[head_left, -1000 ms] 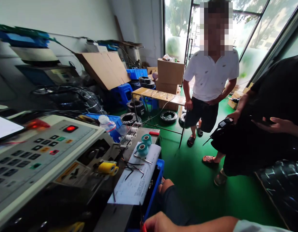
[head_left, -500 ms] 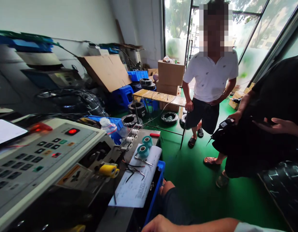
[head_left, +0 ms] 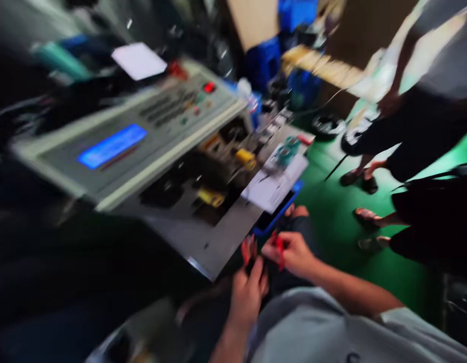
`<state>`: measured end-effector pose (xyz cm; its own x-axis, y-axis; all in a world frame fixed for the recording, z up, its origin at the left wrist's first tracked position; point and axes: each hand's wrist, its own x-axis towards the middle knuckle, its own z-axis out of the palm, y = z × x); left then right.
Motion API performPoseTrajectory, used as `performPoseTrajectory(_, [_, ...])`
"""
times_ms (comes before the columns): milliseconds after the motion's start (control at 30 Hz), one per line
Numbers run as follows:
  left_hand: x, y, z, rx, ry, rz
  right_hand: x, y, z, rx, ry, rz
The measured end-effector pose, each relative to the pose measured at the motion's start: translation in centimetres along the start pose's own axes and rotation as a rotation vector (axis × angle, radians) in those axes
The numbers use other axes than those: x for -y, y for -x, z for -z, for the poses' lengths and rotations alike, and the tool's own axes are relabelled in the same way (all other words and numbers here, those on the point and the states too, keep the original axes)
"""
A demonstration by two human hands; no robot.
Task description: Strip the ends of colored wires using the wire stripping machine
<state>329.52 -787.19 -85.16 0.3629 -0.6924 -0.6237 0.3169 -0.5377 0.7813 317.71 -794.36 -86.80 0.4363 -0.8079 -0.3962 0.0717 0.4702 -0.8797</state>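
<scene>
The left hand (head_left: 247, 290), out of view earlier, now grips a blurred bundle of red strands (head_left: 250, 249). Near it, the right hand (head_left: 292, 252), previously at the lower edge, is closed around a red-handled tool (head_left: 280, 251). The machine's blue screen (head_left: 112, 146) has come into view; teal rolls (head_left: 287, 151) remain on paper (head_left: 269, 194) atop the table (head_left: 214, 247).

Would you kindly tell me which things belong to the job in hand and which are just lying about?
Job in hand, apparently:
- red tool in right hand
- blurred reddish pieces in left hand

Lying about, apparently:
- teal rolls
- paper
- bottle
</scene>
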Motion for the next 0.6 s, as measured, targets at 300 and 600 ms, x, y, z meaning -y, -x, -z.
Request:
performPoseTrajectory(300, [2.5,0.7,2.0,0.109,0.343,0.049,-0.3,0.6,0.1,0.126,-0.067,-0.138])
performPoseTrajectory(600, [2.1,0.7,2.4,0.04,0.2,0.053,-0.7,-1.1,-1.1,0.06,-0.136,-0.228])
